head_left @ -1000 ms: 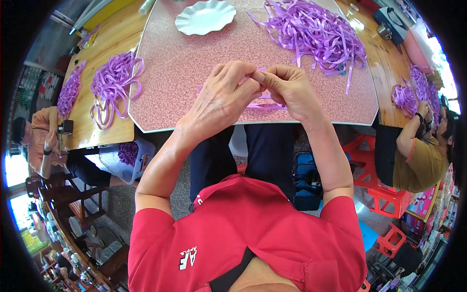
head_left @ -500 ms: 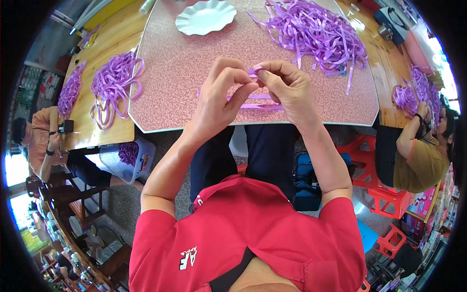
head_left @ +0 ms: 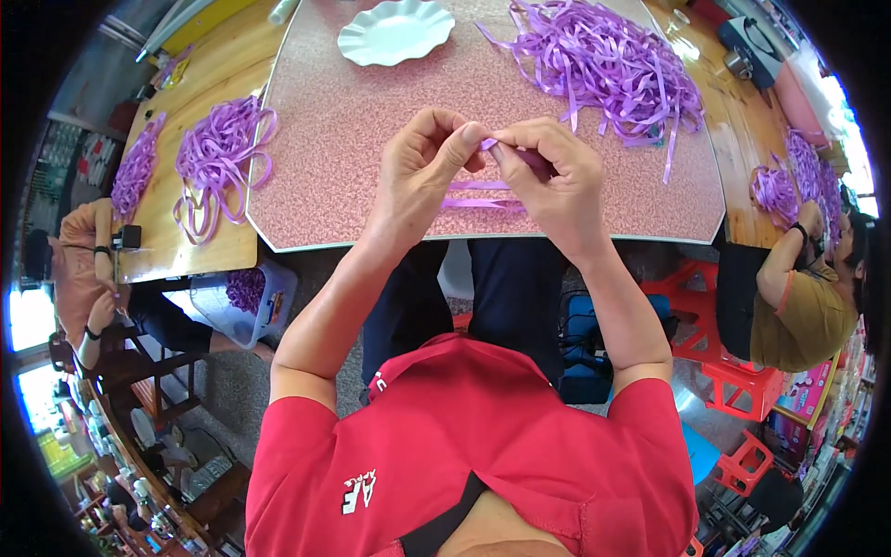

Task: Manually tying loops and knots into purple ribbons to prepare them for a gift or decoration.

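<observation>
Between my two hands a narrow purple ribbon is pinched, a short bit of it showing at the fingertips. My left hand closes on it with thumb and forefinger. Thumb and fingers of my right hand grip it from the other side, touching or nearly touching the left thumb. Below the hands, a purple ribbon length runs across the pink speckled tabletop; its ends are hidden behind my hands. A large tangled heap of purple ribbon lies at the far right of the tabletop.
A white scalloped plate stands at the far middle. More ribbon bundles lie on the wooden table at left, beside a co-worker. Another person sits at right near red stools. A clear bin stands below the left table.
My left thumb has come up to the ribbon, and the fingertips of both hands have drawn together on it. The co-worker at left has lowered a hand.
</observation>
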### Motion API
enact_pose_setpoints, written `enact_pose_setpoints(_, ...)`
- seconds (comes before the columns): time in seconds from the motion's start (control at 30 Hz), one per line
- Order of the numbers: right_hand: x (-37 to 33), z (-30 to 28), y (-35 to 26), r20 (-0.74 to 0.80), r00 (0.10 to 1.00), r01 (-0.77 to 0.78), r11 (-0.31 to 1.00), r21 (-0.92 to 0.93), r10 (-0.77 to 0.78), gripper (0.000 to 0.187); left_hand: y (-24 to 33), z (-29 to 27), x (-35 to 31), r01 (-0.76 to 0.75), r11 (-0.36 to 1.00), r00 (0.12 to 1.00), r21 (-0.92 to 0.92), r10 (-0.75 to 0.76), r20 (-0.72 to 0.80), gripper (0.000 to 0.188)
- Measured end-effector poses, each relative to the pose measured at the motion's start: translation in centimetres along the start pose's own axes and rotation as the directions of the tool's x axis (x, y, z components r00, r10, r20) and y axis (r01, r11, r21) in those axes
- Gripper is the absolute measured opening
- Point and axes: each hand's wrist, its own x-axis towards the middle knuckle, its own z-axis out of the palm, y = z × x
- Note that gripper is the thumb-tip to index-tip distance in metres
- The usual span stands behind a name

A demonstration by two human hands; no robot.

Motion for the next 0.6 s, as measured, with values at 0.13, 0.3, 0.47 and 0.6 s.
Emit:
enact_pose_setpoints(0.13, -0.13, -0.08, 0.24, -0.029, 0.999, 0.040, 0.997, -0.064, -0.042, 0.011, 0.35, 0.27, 0.07, -0.043, 0.996, 0.999, 0.077, 0.042, 0.017, 0.020)
enact_pose_setpoints(0.3, -0.16, 0.00, 0.19, -0.017, 0.990, 0.132, 0.976, -0.174, -0.137, 0.013, 0.77, 0.09, 0.12, -0.026, 0.997, 0.999, 0.079, 0.023, 0.040, 0.021)
enact_pose_setpoints(0.47, 0.07, -0.03, 0.43, -0.064, 0.993, 0.084, 0.986, -0.145, -0.094, 0.012, 0.90, 0.32, -0.22, 0.022, 0.999, 0.997, 0.023, -0.024, 0.075, 0.018)
enact_pose_setpoints(0.6, 0.18, -0.29, 0.37, -0.033, 0.994, 0.096, 0.986, -0.134, -0.101, 0.011, 0.27, -0.27, 0.04, 0.028, 0.999, 0.993, 0.020, -0.031, 0.117, 0.019)
